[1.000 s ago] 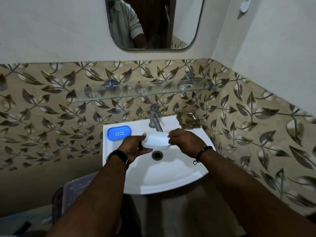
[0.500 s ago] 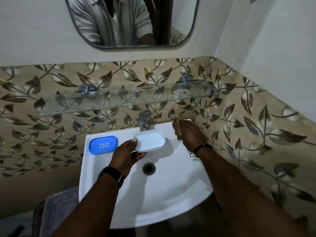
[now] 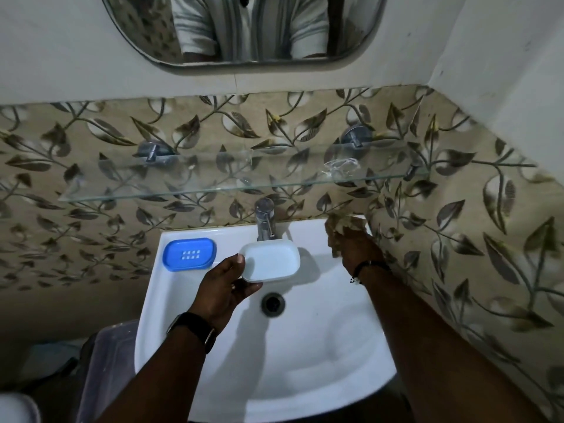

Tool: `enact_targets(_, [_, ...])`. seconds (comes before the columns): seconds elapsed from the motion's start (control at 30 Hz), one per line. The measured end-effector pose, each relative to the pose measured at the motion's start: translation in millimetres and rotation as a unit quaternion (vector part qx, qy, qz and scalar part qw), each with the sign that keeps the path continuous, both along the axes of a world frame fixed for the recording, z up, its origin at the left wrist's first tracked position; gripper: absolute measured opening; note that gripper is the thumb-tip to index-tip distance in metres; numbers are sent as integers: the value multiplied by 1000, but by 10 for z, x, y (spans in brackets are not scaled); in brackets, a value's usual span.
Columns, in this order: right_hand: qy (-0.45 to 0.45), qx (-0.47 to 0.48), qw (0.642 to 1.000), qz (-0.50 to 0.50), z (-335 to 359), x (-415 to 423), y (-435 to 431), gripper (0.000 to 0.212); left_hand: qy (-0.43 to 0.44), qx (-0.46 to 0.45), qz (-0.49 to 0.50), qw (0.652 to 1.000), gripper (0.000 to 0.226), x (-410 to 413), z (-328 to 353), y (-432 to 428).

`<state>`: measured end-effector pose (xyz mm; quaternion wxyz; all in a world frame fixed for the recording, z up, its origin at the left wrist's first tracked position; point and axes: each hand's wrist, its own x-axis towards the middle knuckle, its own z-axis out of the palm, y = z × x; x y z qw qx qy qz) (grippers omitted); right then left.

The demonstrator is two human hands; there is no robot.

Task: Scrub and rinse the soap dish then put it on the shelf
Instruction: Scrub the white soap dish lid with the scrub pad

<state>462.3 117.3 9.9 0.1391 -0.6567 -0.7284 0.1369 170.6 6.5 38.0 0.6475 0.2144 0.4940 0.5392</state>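
The left hand (image 3: 227, 283) grips the near left corner of a white, oval plastic soap dish tray (image 3: 271, 260), thumb over its rim and fingers beneath, holding it hollow side up above the basin, just in front of the chrome tap (image 3: 265, 219). The right hand (image 3: 355, 250) is clenched around a tan, ragged scrubbing sponge (image 3: 343, 225) at the back right corner of the white ceramic sink (image 3: 213, 370), close against the leaf-patterned tiled wall (image 3: 488, 239). A blue, oval plastic soap dish insert with small drain slots (image 3: 189, 254) lies flat on the sink's back left corner, apart from the white tray. The round metal drain (image 3: 272, 303) sits in the basin just nearer than the held tray. Above the tap, a clear glass shelf (image 3: 183, 193) spans the tiled wall on two chrome brackets.
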Motion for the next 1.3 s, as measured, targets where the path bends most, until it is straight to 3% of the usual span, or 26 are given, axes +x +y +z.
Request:
enact_targets(0.13, [-28,-4,1000,-9,-47,142,80,33,-25,1,11,1000,38,98,40,6])
enact_targets(0.23, [109,21,988,-107,88,141,29,30,-32,0,22,999,33,156,84,8])
enact_targets(0.37, [298,143,913,-240,357,6,-192,21,-26,1,30,999,31,202,152,16])
enact_targets(0.47, [406,250,861,-177,739,-255,-586,21,-22,11,24,999,30,237,220,12])
enact_targets(0.5, [399,279,865,-118,854,-373,-734,21,-17,14,21,1000,29,254,232,4])
enact_targets(0.57, [290,308,906,23,984,-638,-1007,24,-8,14,12,1000,27,291,263,-56])
enact_targets(0.67, [154,215,943,202,938,-1024,-1319,31,12,19,-25,999,23,300,265,-235])
enact_targets(0.73, [153,186,939,245,848,-1175,-1452,33,26,31,-45,998,24,213,256,-373])
enact_targets(0.8, [150,153,940,267,778,-1238,-1512,34,31,38,-52,997,23,61,257,-489])
enact_targets(0.87, [87,116,949,280,794,-1290,-1547,42,55,49,-55,996,22,-94,260,-579])
enact_targets(1.07, [-145,252,930,223,1005,-1464,-1621,47,64,104,-12,992,15,-297,288,-705])
enact_targets(1.13, [-185,272,924,197,1048,-1545,-1690,37,49,106,3,993,14,-328,281,-727])
enact_targets(1.2, [-186,279,929,154,1044,-1632,-1791,27,22,99,7,995,16,-318,277,-765])
enact_targets(1.3, [-55,196,973,105,979,-1794,-1907,23,3,93,-24,995,19,-252,292,-812])
